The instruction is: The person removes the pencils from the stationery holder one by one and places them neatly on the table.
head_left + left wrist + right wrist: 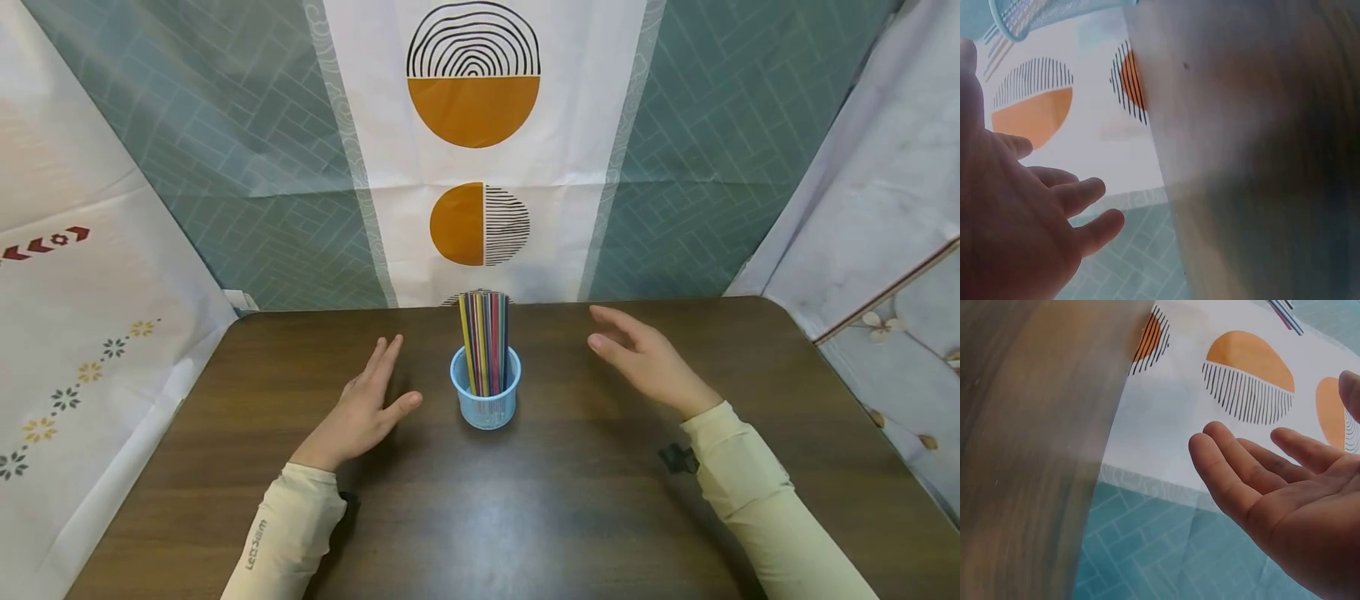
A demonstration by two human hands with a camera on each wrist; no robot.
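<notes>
A light blue plastic cup (487, 412) stands upright near the back middle of the table. Several thin coloured sticks (484, 346) lean together inside it; their kind is not plain. To the cup's left, my left hand (362, 417) is held with fingers extended and thumb apart, touching nothing. My right hand (651, 360) is off to the cup's right, fingers slightly bent and holding nothing. The left wrist view catches the cup's rim (1066, 17) at its top edge, above the left hand (1029, 206). Stick ends (1286, 315) show at the top of the right wrist view, beyond the right hand (1285, 494).
The brown wooden table (487, 517) reaches back to a hanging cloth (285, 167) with a white, patterned middle strip. White patterned cloths hang at the left (90, 333) and right (877, 208) sides. Small dark pieces are at both wrists.
</notes>
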